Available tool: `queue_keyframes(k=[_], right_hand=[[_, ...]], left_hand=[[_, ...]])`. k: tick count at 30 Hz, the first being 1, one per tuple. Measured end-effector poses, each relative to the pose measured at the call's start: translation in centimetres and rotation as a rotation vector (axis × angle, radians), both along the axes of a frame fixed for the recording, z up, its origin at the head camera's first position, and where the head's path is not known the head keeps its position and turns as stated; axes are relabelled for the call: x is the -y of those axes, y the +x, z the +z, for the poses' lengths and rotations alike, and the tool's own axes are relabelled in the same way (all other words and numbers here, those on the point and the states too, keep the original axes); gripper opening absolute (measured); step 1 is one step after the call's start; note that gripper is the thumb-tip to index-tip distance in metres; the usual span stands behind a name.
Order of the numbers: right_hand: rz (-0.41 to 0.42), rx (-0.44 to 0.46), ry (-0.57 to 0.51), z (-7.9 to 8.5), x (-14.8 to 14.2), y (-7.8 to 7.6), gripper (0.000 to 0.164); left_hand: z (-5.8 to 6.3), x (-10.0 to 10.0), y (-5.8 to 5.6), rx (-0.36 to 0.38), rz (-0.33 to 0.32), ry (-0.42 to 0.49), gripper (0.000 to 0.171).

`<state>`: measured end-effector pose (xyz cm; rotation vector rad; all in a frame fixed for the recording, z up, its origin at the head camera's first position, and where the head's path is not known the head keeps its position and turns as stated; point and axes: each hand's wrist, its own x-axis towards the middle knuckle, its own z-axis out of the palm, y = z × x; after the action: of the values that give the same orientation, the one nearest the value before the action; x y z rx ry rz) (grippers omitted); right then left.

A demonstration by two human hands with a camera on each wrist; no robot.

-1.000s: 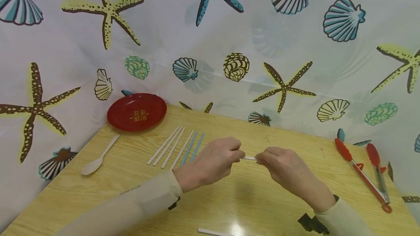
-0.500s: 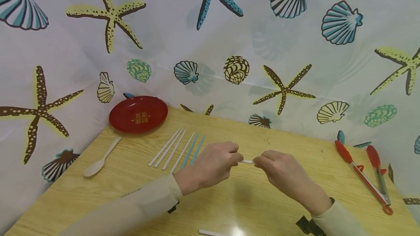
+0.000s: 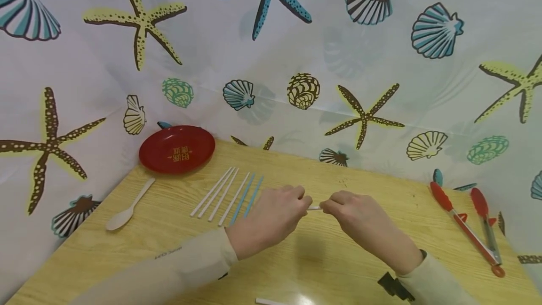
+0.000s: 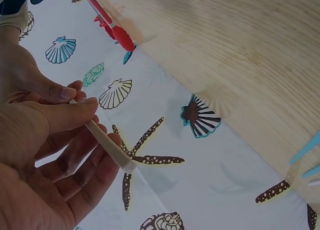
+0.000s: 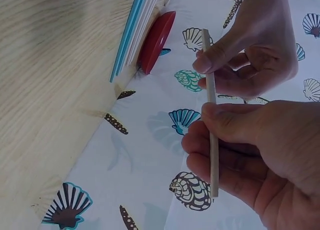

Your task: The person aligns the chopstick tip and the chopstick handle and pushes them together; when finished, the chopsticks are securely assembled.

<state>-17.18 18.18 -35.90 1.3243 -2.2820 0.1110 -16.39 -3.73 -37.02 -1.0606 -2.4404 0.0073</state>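
A slim white straw (image 3: 314, 208) is held up over the table between both hands. My left hand (image 3: 271, 215) pinches one part and my right hand (image 3: 360, 215) the other, with a short stretch showing between the fingertips. In the right wrist view the straw (image 5: 211, 92) runs past both thumbs, lying across the fingers of my right hand (image 5: 280, 150). The left wrist view shows one end of the straw (image 4: 111, 149) sticking out beyond the thumb of my left hand (image 4: 55, 135).
Several white straws (image 3: 234, 199) and two blue straws (image 3: 243, 199) lie left of my hands. Behind them is a red plate (image 3: 178, 149), with a white spoon (image 3: 127, 213) nearby. Red-tipped tongs (image 3: 467, 232) lie at the right. Another straw (image 3: 267, 301) shows at the near edge.
My hands have come slightly closer together, and less of the straw shows between them. Both keep their pinch on it. The head view has shifted a little.
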Motion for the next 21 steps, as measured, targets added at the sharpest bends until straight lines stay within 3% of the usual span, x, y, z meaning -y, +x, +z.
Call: queue_keyframes(k=[4, 10, 16, 21], right_hand=[[-0.017, -0.006, 0.02, 0.0, 0.3, 0.1, 0.025], [-0.022, -0.014, -0.001, 0.0, 0.5, 0.2, 0.026], [0.034, 0.019, -0.061, -0.1, 0.2, 0.9, 0.035], [0.027, 0.135, -0.005, -0.3, -0.1, 1.9, 0.03]], left_hand=[[-0.1, -0.5, 0.1, -0.009, 0.014, -0.04, 0.008], [-0.3, -0.7, 0.1, 0.08, 0.056, -0.073, 0.012], [-0.8, 0.6, -1.3, 0.311, 0.072, 0.13, 0.008], [-1.2, 1.7, -3.0, 0.55, 0.08, 0.309, 0.007]])
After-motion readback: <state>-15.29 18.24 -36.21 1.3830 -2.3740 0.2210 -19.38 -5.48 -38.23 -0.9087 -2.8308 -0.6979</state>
